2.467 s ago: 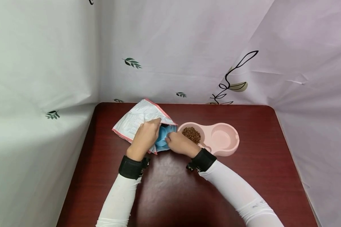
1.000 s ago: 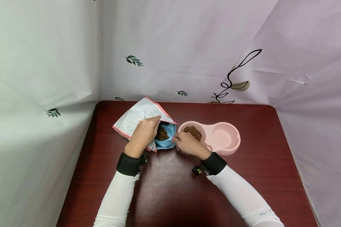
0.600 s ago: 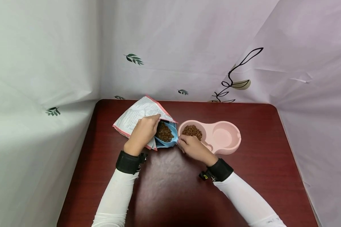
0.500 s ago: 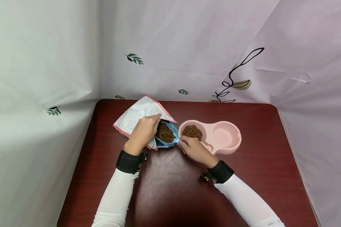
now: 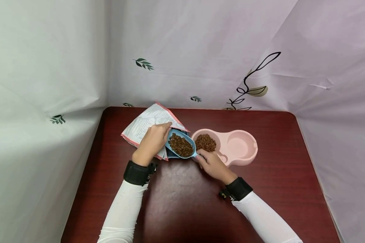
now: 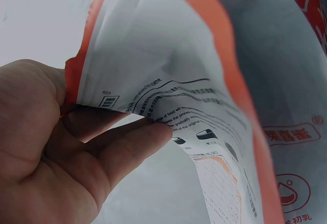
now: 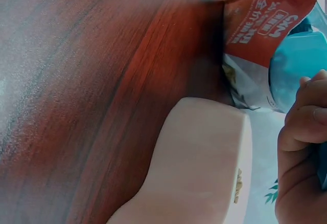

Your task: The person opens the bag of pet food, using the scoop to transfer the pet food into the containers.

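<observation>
The left hand (image 5: pixel 152 140) pinches, left arm (image 5: pixel 121 212) stretched forward. The right hand (image 5: pixel 212 163) grips, fingers (image 7: pixel 301 132) curled, right arm (image 5: pixel 266 217) slanting inward.

The blue scoop (image 7: pixel 294 65), bare inside at first, now bears a heap of brown kibble (image 5: pixel 180 146) and sits farther out of the food bag (image 5: pixel 149 120). The right hand (image 5: pixel 215 166) has drawn back with it, rightward and toward the person.

Location type: screened-off recording booth; wider building cannot be determined. Indicators: creased leaf-print sheeting (image 5: pixel 176 40) on three sides; dark red wood-grain table (image 5: pixel 280 175) within enclosure; black device straps (image 5: pixel 138 172) on wrists.
</observation>
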`<state>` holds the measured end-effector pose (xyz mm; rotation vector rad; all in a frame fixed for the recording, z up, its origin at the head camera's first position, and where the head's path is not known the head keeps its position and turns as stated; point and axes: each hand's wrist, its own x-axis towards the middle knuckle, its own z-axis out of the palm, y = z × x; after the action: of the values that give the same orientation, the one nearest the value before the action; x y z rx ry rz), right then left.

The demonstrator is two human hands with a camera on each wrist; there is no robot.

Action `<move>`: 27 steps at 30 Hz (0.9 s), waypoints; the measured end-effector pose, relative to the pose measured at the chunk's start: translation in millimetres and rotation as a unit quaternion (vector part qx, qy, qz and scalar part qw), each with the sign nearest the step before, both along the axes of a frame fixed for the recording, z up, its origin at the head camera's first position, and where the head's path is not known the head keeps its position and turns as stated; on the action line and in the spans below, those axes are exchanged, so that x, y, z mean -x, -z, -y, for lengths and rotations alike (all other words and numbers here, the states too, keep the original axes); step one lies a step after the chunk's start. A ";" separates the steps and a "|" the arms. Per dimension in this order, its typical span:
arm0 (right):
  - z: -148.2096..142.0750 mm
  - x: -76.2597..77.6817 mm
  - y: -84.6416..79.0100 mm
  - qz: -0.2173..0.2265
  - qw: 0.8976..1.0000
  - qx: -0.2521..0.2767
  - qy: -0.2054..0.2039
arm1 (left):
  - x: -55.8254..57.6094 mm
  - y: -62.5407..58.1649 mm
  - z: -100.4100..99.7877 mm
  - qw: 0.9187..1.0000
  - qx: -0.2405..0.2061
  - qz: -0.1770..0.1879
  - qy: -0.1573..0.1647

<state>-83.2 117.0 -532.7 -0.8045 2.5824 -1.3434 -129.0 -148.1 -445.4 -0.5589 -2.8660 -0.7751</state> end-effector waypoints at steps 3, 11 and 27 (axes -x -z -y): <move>-0.6 -2.3 1.1 0.009 1.000 0.005 0.000 | -0.2 0.2 0.4 1.000 -0.002 0.006 -0.001; -25.9 -14.2 -9.9 0.023 1.000 -0.001 0.012 | -0.1 0.3 -1.0 1.000 -0.010 0.022 -0.004; -139.5 -31.0 -56.4 -0.030 0.994 -0.072 0.082 | 1.2 -0.4 -0.1 1.000 -0.004 0.009 -0.007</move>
<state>-52.2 256.5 -476.3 -0.6315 2.8080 -1.1696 -130.2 -148.0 -445.0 -0.5340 -2.8799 -0.7922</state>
